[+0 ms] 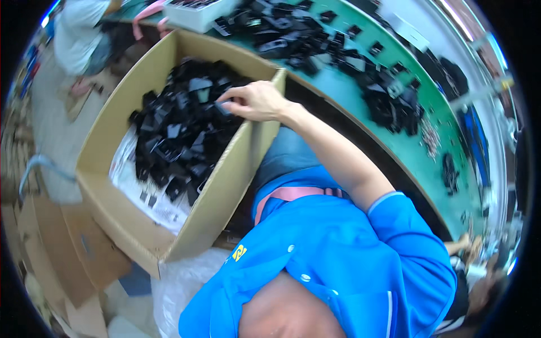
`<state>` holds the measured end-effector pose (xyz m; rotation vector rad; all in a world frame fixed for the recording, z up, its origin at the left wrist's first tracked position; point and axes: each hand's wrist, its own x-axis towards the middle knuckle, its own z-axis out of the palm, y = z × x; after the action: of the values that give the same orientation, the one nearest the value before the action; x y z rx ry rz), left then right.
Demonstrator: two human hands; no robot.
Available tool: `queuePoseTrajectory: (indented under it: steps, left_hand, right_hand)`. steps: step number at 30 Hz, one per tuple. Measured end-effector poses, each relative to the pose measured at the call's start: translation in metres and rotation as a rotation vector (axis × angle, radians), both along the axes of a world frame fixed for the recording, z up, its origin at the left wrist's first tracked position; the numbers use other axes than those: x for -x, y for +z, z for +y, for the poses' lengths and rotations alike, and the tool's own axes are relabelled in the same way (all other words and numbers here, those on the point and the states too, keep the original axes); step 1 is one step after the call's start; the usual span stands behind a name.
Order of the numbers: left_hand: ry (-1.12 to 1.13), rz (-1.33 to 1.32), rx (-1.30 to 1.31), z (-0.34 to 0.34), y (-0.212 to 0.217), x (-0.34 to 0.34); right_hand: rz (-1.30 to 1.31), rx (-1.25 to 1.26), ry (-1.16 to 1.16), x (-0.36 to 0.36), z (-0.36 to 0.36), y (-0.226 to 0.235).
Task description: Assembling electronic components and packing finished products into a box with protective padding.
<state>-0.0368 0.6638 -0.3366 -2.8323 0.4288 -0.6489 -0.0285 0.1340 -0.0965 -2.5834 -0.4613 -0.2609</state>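
Note:
My right hand [256, 100] reaches over the rim of a large open cardboard box [217, 183]. Its thumb and fingers close on a small dark plastic part [224, 108], partly hidden by the fingers and slightly blurred. Below and beside the hand, a heap of black plastic parts [183, 127] fills much of the box. Some of them have shiny flat faces. A white printed sheet [160, 208] lies under the heap, showing along the near side of the box. My left hand is not in view.
A green worktable [360, 96] curves along the right, holding piles of black parts [301, 39], small metal pieces [430, 138] and a white box [197, 14]. Flattened cardboard [67, 242] and clear plastic [177, 284] lie near the box. Another person [81, 36] is at the far left.

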Motion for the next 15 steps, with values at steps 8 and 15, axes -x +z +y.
queuePoseTrajectory:
  steps: [8, 15]
  left_hand:
    - [-0.228, -0.195, 0.130, -0.079, 0.064, -0.071]
    - [-0.331, -0.297, 0.240, -0.167, 0.131, -0.094]
  right_hand:
    - [-0.559, -0.518, 0.137, 0.053, -0.044, 0.144]
    - [-1.066, -0.539, 0.239, 0.163, -0.181, 0.231]
